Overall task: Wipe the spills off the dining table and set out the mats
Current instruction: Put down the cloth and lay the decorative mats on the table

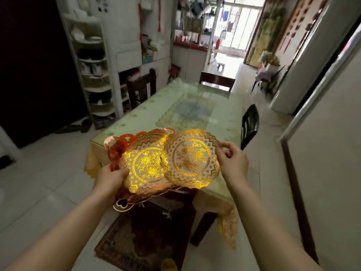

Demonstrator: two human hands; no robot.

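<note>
I hold a fan of lacy mats over the near end of the dining table [195, 118]. My left hand [111, 178] grips a stack: a round gold mat [146, 163] on top, with red mats [117, 148] under it and behind. My right hand [231, 160] pinches the right edge of a second round gold mat [192, 158], which overlaps the first. The table has a glass top over a pale green patterned cloth with gold lace trim hanging at the corners. No cloth or spill is visible on the table.
Dark wooden chairs stand at the left [141, 88], far end [216, 81] and right [250, 125] of the table. A chair seat with a dark red cushion [148, 237] is below my hands. White shoe shelves [93, 75] line the left wall. A tiled floor lies all around.
</note>
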